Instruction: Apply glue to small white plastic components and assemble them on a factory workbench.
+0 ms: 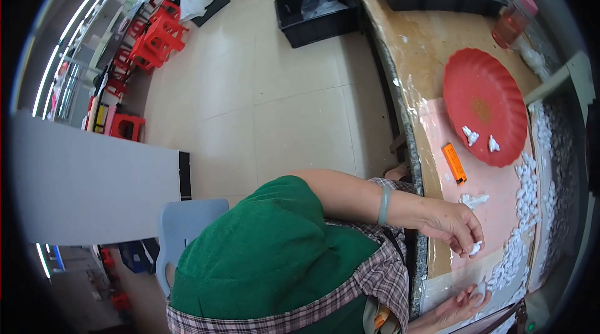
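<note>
My left hand (pixel 455 226), with a pale green bangle (pixel 384 205) on its wrist, pinches a small white piece (pixel 475 247) between thumb and fingertips above the table. Below it in the picture, my right hand (pixel 461 309) has its fingers curled around another white piece (pixel 480 290). Both pieces are too small to identify. Many similar loose white pieces (pixel 507 265) lie beside the hands. A whitish clump (pixel 474 200) rests on the pink sheet (pixel 440 124) near my left hand, close to an orange flat object with a black end (pixel 454 163).
A red scalloped dish (pixel 484 84) holds two small white figures. Beyond it stand a pink-lidded bottle (pixel 514 19) and a black tray (pixel 431 1) full of white pieces. A black crate (pixel 319 21) sits on the floor, with red stools (pixel 164 34) farther off.
</note>
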The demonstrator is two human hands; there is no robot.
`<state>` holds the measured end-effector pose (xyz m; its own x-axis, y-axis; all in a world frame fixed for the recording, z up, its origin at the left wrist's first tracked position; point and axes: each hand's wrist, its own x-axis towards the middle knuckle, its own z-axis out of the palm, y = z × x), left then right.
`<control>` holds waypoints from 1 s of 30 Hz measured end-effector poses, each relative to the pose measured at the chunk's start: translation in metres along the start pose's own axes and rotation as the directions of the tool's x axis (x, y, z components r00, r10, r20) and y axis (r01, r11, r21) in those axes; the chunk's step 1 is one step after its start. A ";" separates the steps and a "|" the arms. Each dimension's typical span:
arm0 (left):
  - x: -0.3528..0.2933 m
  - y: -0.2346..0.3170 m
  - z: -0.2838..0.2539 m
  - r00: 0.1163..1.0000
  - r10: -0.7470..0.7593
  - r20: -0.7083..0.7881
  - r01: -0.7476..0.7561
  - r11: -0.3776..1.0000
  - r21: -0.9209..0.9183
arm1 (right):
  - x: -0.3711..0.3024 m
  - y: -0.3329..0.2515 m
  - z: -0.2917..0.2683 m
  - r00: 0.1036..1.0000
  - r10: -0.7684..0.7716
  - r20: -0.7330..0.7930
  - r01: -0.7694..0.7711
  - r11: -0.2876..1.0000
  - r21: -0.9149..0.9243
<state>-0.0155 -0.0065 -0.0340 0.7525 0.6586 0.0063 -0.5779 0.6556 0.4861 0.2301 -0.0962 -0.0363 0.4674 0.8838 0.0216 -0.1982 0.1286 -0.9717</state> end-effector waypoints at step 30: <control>0.000 -0.005 -0.002 0.970 -0.227 -0.085 0.237 0.963 0.126 | -0.025 -0.030 0.033 0.889 -0.395 0.230 0.454 0.823 -0.341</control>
<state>-0.0129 -0.0096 -0.0380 0.8343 0.5215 -0.1788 -0.3387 0.7407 0.5802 0.1960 -0.1077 -0.0003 0.2955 0.8387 0.4575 0.3434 0.3537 -0.8701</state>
